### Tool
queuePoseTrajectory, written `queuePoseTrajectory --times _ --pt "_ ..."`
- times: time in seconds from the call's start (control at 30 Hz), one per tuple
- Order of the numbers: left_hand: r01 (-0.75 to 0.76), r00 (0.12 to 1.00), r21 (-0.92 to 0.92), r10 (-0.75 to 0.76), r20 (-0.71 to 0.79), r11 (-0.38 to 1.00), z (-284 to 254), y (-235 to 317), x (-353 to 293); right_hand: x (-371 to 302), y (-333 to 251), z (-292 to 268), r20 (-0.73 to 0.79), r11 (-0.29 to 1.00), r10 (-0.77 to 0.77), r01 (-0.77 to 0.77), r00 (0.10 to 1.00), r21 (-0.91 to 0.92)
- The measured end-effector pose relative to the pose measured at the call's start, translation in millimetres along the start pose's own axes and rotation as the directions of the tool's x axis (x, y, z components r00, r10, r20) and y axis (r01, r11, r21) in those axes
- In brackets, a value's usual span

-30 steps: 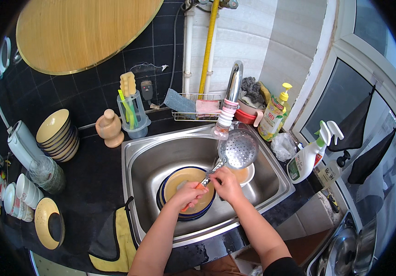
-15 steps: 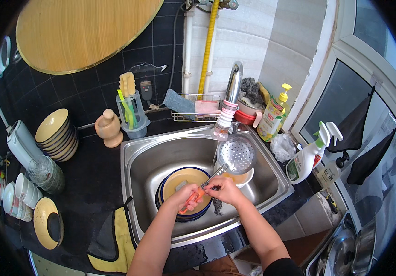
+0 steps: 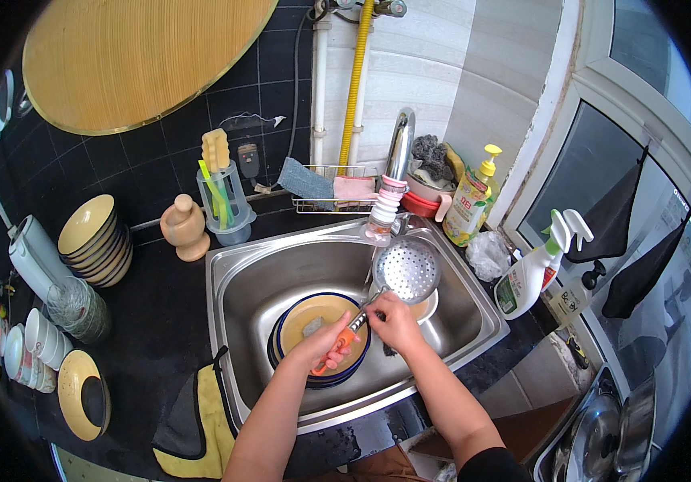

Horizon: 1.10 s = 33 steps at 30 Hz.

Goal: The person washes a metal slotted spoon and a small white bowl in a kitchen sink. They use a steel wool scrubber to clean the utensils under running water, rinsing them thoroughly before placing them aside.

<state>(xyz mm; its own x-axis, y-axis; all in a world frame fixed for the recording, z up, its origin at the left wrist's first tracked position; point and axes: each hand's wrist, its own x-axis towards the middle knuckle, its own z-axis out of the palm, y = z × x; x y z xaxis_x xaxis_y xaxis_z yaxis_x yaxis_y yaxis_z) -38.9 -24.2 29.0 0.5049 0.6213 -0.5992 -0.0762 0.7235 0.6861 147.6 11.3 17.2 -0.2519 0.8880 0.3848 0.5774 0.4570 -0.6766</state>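
A perforated metal skimmer (image 3: pixel 407 271) is held over the sink (image 3: pixel 241 281), its round bowl under the faucet (image 3: pixel 400 153). My left hand (image 3: pixel 323 345) is closed around its orange handle. Closer to the bowl, my right hand (image 3: pixel 396 323) pinches the metal shank with a dark mesh scrubber, mostly hidden by the fingers; a loose end of the scrubber (image 3: pixel 389 351) shows below them. Beneath my hands sits a stack of cream plates (image 3: pixel 313 305) with dark blue rims, a small greyish piece lying on top. A pale bowl (image 3: pixel 431 308) is partly covered by the skimmer.
Behind the sink stand a wire rack (image 3: pixel 329 207) with cloths, a yellow-pump bottle (image 3: pixel 471 201) and a white spray bottle (image 3: pixel 526 277). Stacked bowls (image 3: pixel 92 233), a wooden mortar (image 3: pixel 185 229) and a utensil holder (image 3: pixel 229 209) are on the left counter. A yellow-grey cloth (image 3: pixel 209 426) hangs over the front edge.
My right hand has slid up the skimmer's shank toward its bowl, and the scrubber's hanging end is now mostly hidden. My left hand keeps its grip on the handle.
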Motion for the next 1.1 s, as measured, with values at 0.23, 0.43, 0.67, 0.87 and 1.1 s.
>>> queuePoseTrajectory --times 0.23,0.43,0.67,0.87,1.1 --pt "-0.057 0.993 0.122 0.069 -0.091 0.991 1.7 -5.0 0.6 -6.5 -10.3 0.2 -0.003 0.996 -0.067 0.067 0.998 0.063" --pt "-0.071 0.986 0.235 0.104 -0.132 0.969 11.5 -3.2 -4.7 -1.9 6.9 -8.2 -0.145 0.996 0.055 -0.064 0.988 -0.057" --pt "-0.021 0.956 0.298 0.106 -0.274 0.954 17.2 4.6 -28.9 1.8 16.1 -1.2 -0.253 0.967 0.138 -0.186 0.958 -0.177" --pt "-0.036 0.918 0.351 0.17 -0.358 0.936 23.3 16.3 -77.1 3.3 15.7 -31.0 -0.649 0.949 0.314 -0.243 0.693 0.201" --pt "-0.116 0.874 0.354 0.265 -0.408 0.928 14.0 -3.8 -127.3 9.8 35.2 -15.9 -0.612 0.889 0.421 -0.172 0.67 0.424"
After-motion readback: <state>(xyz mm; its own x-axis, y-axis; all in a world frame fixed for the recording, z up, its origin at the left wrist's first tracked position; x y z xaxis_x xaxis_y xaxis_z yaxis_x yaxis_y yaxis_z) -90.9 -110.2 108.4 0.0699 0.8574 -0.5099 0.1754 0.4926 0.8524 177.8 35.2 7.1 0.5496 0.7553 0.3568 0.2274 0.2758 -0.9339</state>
